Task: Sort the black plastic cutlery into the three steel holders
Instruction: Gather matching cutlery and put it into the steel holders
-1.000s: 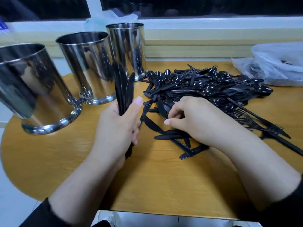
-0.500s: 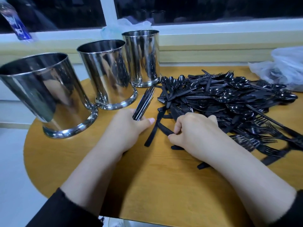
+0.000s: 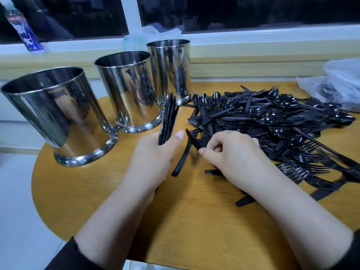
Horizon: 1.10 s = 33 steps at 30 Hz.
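My left hand (image 3: 153, 160) grips a bundle of black plastic knives (image 3: 168, 117), their blades pointing up toward the steel holders. My right hand (image 3: 231, 154) pinches a single black knife (image 3: 192, 140) at the near-left edge of the cutlery pile (image 3: 272, 121), which mixes spoons, forks and knives on the wooden table (image 3: 185, 221). Three steel holders stand in a row at the left: a near one (image 3: 56, 114), a middle one (image 3: 126, 90) and a far one (image 3: 169, 69). All three look empty from this angle. Another loose knife (image 3: 181, 162) lies between my hands.
A clear plastic bag (image 3: 339, 84) lies at the table's far right. A plastic bottle (image 3: 23, 30) and a second crumpled bag (image 3: 148, 34) sit on the window sill behind the holders. The table's rounded edge runs close on the left and near side.
My left hand has tilted the knife bundle more upright again. My right hand has lifted one knife's blade out of the pile edge. The camera view has shifted slightly.
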### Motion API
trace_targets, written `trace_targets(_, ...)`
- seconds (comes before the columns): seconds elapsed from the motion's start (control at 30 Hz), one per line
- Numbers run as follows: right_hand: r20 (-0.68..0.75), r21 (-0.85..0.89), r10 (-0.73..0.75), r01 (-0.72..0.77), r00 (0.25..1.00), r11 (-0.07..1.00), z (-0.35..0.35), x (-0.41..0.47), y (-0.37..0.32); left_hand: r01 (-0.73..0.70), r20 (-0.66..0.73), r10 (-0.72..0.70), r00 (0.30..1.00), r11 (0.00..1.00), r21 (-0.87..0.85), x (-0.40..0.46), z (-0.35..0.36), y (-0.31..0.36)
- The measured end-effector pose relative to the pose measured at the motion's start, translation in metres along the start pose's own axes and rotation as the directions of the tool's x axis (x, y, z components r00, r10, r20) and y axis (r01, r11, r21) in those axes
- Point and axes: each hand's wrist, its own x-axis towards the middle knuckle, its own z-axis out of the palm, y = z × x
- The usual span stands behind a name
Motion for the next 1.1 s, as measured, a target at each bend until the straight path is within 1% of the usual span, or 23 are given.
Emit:
trace_targets(0.07,-0.117,0.119,-0.048,0.062,0.992,0.991,-0.002,-0.001,-0.002,0.049,0.009,-0.049,0.999,0.995,-0.083,-0.005,0.008,0.001)
trace_targets(0.1,-0.163,0.126,-0.081,0.102,0.983,0.987,-0.002,-0.002,-0.003,0.071,0.023,-0.069,0.997,0.99,-0.122,-0.008,0.013,0.003)
trace_targets(0.27,-0.259,0.026,-0.272,0.288,0.927,0.957,0.008,-0.003,-0.007,0.104,0.033,-0.098,0.995,0.961,-0.255,-0.017,0.03,0.009)
trace_targets(0.33,-0.242,0.04,-0.314,0.333,0.918,0.942,0.007,-0.001,-0.004,0.111,0.035,-0.106,0.994,0.956,-0.273,-0.016,0.029,0.011)
trace_targets(0.43,-0.102,0.115,-0.368,0.378,0.924,0.918,0.005,0.0,0.0,0.109,0.014,-0.11,0.994,0.945,-0.31,-0.016,0.026,0.013)
trace_targets(0.47,-0.08,0.146,-0.377,0.385,0.923,0.911,0.004,-0.001,0.0,0.102,-0.002,-0.108,0.994,0.941,-0.322,-0.015,0.024,0.014)
trace_targets(0.5,-0.091,0.182,-0.368,0.379,0.925,0.907,0.003,-0.002,0.0,0.094,-0.023,-0.107,0.994,0.942,-0.323,-0.014,0.022,0.013)
trace_targets(0.53,-0.136,0.223,-0.334,0.357,0.933,0.907,0.002,-0.003,0.0,0.085,-0.051,-0.107,0.993,0.946,-0.314,-0.013,0.019,0.013)
trace_targets(0.6,-0.262,0.311,-0.197,0.276,0.945,0.91,-0.004,-0.002,0.0,0.072,-0.095,-0.107,0.99,0.947,-0.312,-0.009,0.012,0.014)
trace_targets(0.63,-0.302,0.347,-0.122,0.229,0.946,0.909,-0.007,-0.001,0.001,0.071,-0.106,-0.113,0.988,0.939,-0.336,-0.007,0.009,0.014)
trace_targets(0.7,-0.305,0.372,-0.022,0.14,0.952,0.918,-0.013,0.0,0.005,0.082,-0.103,-0.132,0.986,0.915,-0.394,-0.003,0.0,0.016)
trace_targets(0.8,-0.231,0.25,-0.017,0.076,0.973,0.965,-0.015,0.001,0.013,0.071,-0.108,-0.125,0.986,0.911,-0.407,-0.001,-0.01,0.016)
trace_targets(0.9,-0.138,0.096,-0.036,0.05,0.99,0.994,-0.016,0.002,0.01,0.037,-0.104,-0.089,0.991,0.905,-0.424,-0.003,-0.016,0.016)
trace_targets(1.03,-0.043,-0.106,-0.11,0.105,0.993,0.989,-0.008,0.006,-0.011,-0.002,-0.106,-0.039,0.994,0.932,-0.362,-0.007,-0.024,0.012)
trace_targets(1.1,0.011,-0.189,-0.106,0.106,0.994,0.976,0.002,0.01,-0.023,-0.013,-0.105,-0.024,0.994,0.941,-0.338,-0.007,-0.028,0.01)
